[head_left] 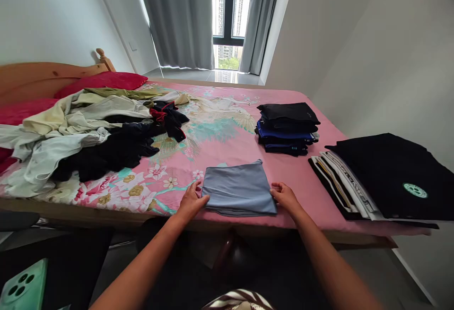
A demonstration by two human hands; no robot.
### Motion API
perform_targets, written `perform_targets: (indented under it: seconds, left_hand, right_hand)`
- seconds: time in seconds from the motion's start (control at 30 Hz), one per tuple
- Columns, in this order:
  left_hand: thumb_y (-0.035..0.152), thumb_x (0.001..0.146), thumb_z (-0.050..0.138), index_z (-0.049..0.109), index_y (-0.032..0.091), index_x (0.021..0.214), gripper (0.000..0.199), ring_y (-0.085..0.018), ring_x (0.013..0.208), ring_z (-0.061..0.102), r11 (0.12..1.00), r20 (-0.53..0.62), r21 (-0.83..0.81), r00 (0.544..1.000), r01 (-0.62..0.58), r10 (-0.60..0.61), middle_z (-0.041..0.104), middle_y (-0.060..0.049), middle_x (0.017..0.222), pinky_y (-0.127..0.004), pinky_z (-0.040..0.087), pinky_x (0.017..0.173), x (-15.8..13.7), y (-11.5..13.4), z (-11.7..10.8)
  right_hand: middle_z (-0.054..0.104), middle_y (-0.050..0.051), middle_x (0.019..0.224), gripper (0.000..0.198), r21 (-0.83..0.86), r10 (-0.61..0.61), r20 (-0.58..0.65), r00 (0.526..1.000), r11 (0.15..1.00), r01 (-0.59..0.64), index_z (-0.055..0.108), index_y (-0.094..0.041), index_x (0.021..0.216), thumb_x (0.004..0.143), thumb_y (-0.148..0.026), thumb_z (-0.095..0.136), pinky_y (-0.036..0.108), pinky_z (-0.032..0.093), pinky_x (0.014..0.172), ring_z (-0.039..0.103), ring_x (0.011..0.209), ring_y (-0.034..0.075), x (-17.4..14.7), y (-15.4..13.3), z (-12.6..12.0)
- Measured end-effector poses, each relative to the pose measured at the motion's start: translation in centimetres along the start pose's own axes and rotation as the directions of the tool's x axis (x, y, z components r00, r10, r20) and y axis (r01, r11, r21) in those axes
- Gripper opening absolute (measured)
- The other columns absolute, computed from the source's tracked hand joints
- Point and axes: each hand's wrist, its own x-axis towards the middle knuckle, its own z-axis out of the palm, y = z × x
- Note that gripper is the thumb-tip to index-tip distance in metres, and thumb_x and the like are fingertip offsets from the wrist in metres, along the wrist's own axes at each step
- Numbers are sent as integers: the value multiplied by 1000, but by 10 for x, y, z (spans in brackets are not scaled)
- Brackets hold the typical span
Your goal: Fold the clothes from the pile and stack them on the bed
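A folded blue-grey garment (238, 189) lies flat on the bed near its front edge, roughly rectangular, with slightly uneven layers along its near side. My left hand (192, 201) rests at the garment's left edge, fingers apart and the thumb reaching its lower left corner. At the opposite side, my right hand (284, 197) touches or almost touches the right edge, with its fingers bent a little and apart. Neither hand lifts the cloth.
A loose heap of clothes (85, 130) covers the bed's left side by red pillows (102, 81). Behind and right stands a folded dark stack (288, 128); a larger folded stack (386, 177) sits far right. A green phone (24, 284) lies lower left.
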Motion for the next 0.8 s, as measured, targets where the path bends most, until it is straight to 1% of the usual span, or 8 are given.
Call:
perform_targets:
  seconds: [0.1,0.2,0.3,0.37,0.47,0.57,0.67,0.8]
  left_hand:
    - [17,83,48,63,20,108,29,-19,108,57,872,-45,196,884,-448,464,64,-7,112,-37,44,98,-7,16,13]
    - [15,88,41,61,23,117,36,-20,127,46,688,161,325,755,-649,636,58,-7,129,-41,34,108,-6,36,32]
    - [33,86,52,50,24,132,48,-30,138,27,626,281,493,791,-604,543,38,-9,147,-57,15,113,-7,34,46]
    - [45,82,56,42,25,138,62,-32,141,21,661,270,544,853,-517,446,29,-11,151,-60,10,112,-11,18,48]
    - [49,77,60,32,21,144,78,-30,142,14,818,143,445,931,-364,336,17,-12,155,-53,15,114,-13,-10,39]
    - [48,73,65,30,16,143,85,-28,140,24,989,15,75,992,-128,127,25,-16,152,-43,23,113,-2,-22,26]
    - [42,66,73,38,13,136,83,-27,129,43,922,135,-342,980,183,-144,41,-18,142,-35,36,105,18,-16,15]
    - [40,59,77,61,14,108,57,-24,99,63,821,342,-466,923,330,-177,66,-12,111,-29,50,79,42,-2,5]
  right_hand:
    - [64,9,104,30,-206,-341,-155,927,929,307,60,-18,106,81,-34,51,35,49,83,60,93,21,-11,-13,11]
    - [57,10,122,34,-412,-648,4,761,693,592,58,-19,114,89,-32,39,41,38,102,50,117,22,-24,-28,41]
    - [42,7,142,45,-580,-655,283,701,465,669,49,-22,131,89,-38,44,52,17,113,30,136,26,-35,-21,62]
    - [33,6,148,55,-664,-583,332,742,415,622,42,-25,138,86,-45,49,58,9,112,22,139,29,-37,0,61]
    - [28,11,150,64,-662,-525,174,833,564,494,39,-19,140,85,-50,49,55,16,112,23,139,29,-32,33,41]
    - [41,17,140,64,-397,-449,-7,894,821,409,44,-12,133,81,-49,53,45,26,111,36,132,27,-19,43,19]
    - [49,16,133,61,60,-193,-31,981,979,195,45,-12,128,75,-39,61,36,35,107,47,124,23,0,28,11]
    - [63,12,114,44,285,20,113,993,957,-52,57,-15,109,68,-26,67,34,49,91,60,105,23,29,-6,18]
